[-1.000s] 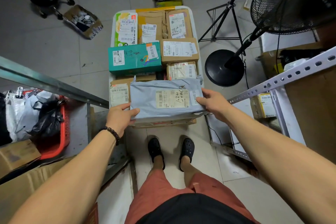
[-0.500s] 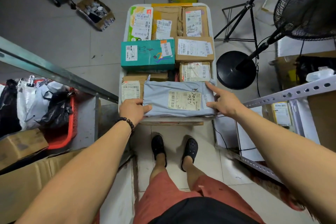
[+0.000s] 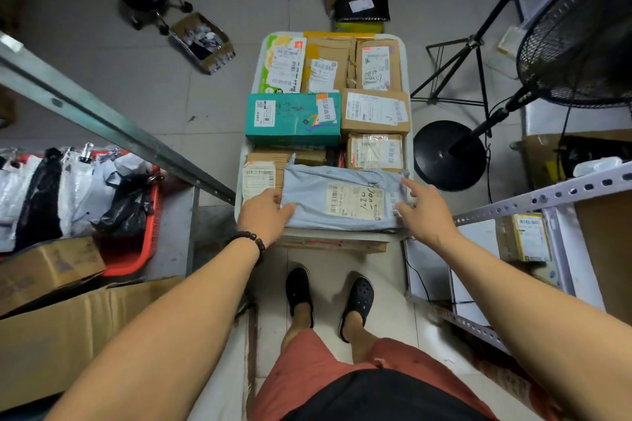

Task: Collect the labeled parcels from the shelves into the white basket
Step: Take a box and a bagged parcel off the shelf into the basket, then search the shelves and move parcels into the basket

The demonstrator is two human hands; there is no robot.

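Both flat and gripping nothing, the left hand [image 3: 265, 212] and right hand [image 3: 422, 212] steady a grey bag [image 3: 342, 200] perched on the overfull white basket's [image 3: 407, 55] near edge, where it could slide off.

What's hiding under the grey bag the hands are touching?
A flat cardboard box pokes out from under the near edge of the grey bag. The left hand and right hand rest on the bag's ends. Anything else beneath the bag is covered.
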